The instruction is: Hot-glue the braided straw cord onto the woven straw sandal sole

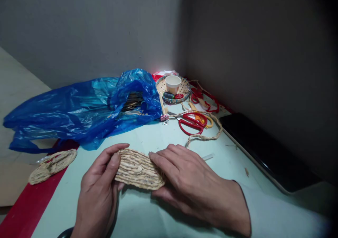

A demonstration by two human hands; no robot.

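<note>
A flat oval mat of coiled straw braid [138,169] is held just above the pale green table [158,139], between both hands. My left hand [99,187] grips its left end, thumb on top and fingers curled under. My right hand [185,181] lies over its right end with fingers pressed together on the weave, and it hides that end. A loose length of straw braid [204,136] runs away from behind my right hand toward the scissors.
A second straw oval [51,164] lies at the left on a red strip. A crumpled blue plastic bag [87,106] fills the back left. Red scissors [191,123], a woven tray [161,86] with a white cup [173,83], and a black flat device [264,148] sit to the right.
</note>
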